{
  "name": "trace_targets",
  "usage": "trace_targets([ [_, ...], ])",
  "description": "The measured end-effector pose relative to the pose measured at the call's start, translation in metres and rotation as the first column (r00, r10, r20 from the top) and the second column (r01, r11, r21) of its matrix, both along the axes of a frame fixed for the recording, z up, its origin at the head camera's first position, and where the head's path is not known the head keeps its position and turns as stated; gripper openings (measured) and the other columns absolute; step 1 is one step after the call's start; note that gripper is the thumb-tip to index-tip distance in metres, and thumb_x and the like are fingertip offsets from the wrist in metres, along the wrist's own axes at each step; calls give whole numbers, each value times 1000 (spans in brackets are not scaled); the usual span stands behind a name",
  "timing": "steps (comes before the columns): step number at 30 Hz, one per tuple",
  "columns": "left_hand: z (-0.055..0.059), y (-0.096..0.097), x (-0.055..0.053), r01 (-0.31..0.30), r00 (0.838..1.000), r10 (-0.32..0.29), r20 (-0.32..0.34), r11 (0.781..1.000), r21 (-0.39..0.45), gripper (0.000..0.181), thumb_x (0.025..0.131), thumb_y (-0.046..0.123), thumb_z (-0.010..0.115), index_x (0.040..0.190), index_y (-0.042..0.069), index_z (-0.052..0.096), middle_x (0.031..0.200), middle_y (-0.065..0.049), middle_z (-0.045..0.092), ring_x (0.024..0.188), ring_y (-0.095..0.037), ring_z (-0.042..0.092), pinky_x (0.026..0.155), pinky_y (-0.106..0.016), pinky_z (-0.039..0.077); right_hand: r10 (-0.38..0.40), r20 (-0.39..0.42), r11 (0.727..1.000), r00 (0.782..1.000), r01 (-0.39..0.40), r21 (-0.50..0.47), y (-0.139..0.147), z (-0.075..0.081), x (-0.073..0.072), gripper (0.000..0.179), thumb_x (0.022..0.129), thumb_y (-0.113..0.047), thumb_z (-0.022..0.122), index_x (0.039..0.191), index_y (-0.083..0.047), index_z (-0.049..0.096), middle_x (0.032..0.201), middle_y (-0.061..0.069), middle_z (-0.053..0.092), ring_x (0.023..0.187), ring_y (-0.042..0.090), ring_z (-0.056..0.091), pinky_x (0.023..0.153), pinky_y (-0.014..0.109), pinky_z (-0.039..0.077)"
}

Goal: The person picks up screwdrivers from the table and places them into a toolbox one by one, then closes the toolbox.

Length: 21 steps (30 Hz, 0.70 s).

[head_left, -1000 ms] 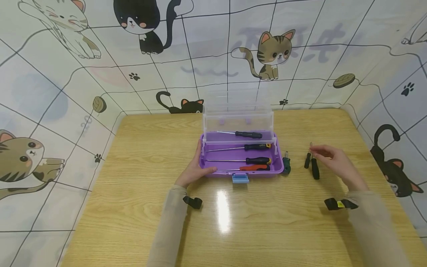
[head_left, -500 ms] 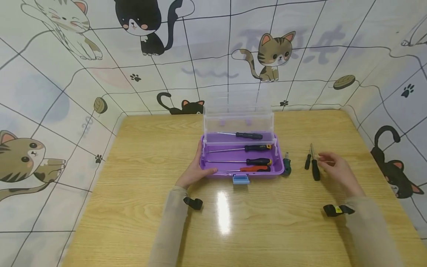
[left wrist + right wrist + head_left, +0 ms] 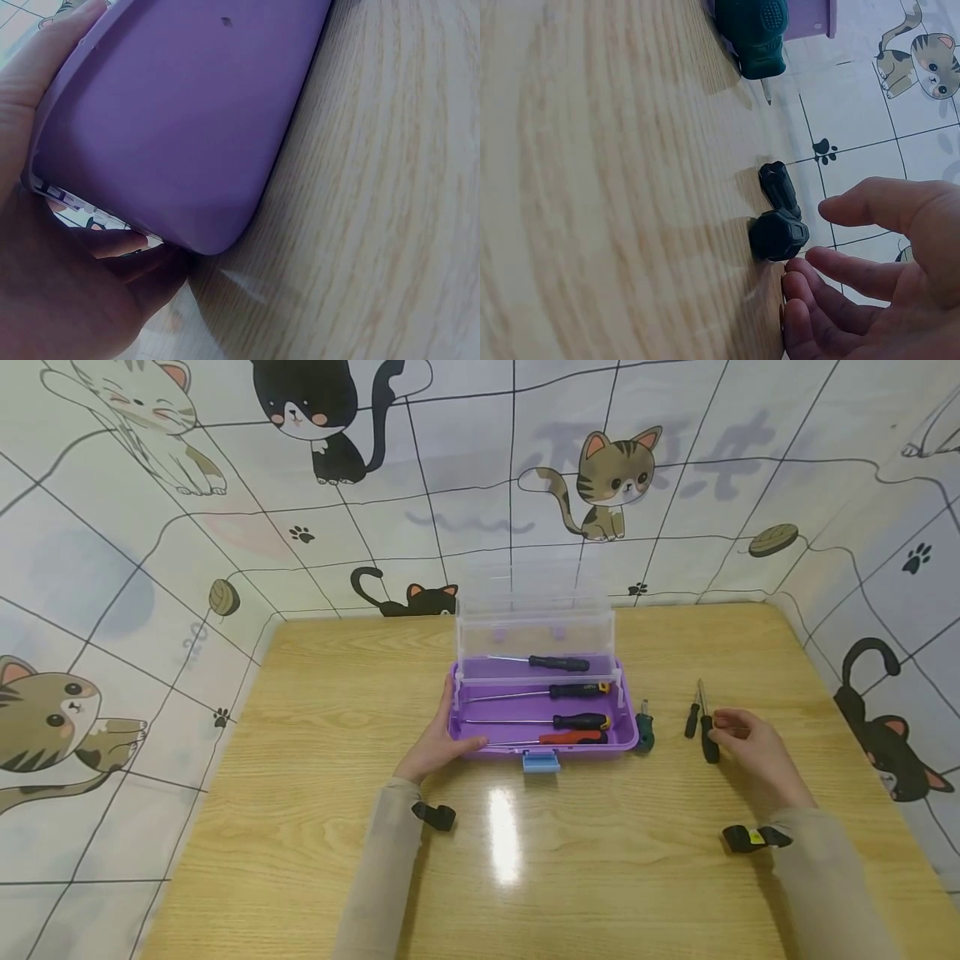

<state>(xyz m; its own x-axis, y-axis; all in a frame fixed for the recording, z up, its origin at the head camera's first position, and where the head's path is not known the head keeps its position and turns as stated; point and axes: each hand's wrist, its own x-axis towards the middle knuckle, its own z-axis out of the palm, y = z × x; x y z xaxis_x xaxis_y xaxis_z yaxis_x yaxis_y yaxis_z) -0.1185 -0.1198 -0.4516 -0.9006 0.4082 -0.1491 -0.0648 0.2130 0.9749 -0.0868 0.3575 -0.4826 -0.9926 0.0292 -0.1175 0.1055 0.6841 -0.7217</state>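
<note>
Gripping the left end of a purple box [image 3: 517, 708], the left hand [image 3: 433, 747] has its thumb over the front rim in the head view. The clear lid [image 3: 536, 643] stands raised. Inside I count four screwdrivers: a plain black one [image 3: 558, 663] at the back, seen through the lid, an upper black-and-yellow one [image 3: 580, 691], a lower black-and-yellow one [image 3: 582, 722], and a red-and-black one [image 3: 573, 737] at the front. Three more lie on the table [image 3: 337, 693]: a green screwdriver [image 3: 644, 732] just beside the box, then a small black screwdriver [image 3: 691, 721] and a longer black screwdriver [image 3: 708, 739], with the right hand [image 3: 753, 752] at its handle. I'd judge the work partway, four in and three out, though I can't tell whether tools are going in or coming out.

In the left wrist view, the fingers bend round the box's corner.

In the right wrist view, thumb and forefinger sit apart near the longer handle, grasping nothing; whether any fingertip touches it, I can't tell.
</note>
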Motion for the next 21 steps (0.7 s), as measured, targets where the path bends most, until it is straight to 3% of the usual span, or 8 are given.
trace_targets([
  [4,-6,0,-3,3,1000,-2,-13,998,70,121,79,3,77,153,27,-17,159,-6,-17,145,-32,-2,115,-46,5,-6,5,1000,1000,6,0,-3,0,2,47,98,-17,55,131,16,45,119,35,52,97,31,57,66,13,40],
  [7,-9,1,-5,10,1000,-8,-26,993,115,122,78,0,76,153,28,-16,159,-6,-17,145,-34,1,115,-46,7,-7,12,1000,1000,7,-2,-5,0,2,47,98,-18,55,131,15,46,121,36,51,105,46,52,66,15,41],
  [17,-7,0,-4,-17,1000,16,13,999,48,122,78,5,78,153,27,-16,159,-6,-16,145,-27,-6,115,-46,2,-32,40,999,999,31,35,-10,-1,0,56,95,-27,61,132,13,46,121,34,51,101,42,52,70,30,45],
  [21,-19,0,-6,-28,1000,28,4,999,38,123,78,5,78,153,28,-16,159,-5,-16,144,-27,-6,115,-47,1,-34,35,997,999,32,71,-11,-5,-2,60,93,-29,66,132,13,47,121,34,50,97,39,52,71,40,45],
])
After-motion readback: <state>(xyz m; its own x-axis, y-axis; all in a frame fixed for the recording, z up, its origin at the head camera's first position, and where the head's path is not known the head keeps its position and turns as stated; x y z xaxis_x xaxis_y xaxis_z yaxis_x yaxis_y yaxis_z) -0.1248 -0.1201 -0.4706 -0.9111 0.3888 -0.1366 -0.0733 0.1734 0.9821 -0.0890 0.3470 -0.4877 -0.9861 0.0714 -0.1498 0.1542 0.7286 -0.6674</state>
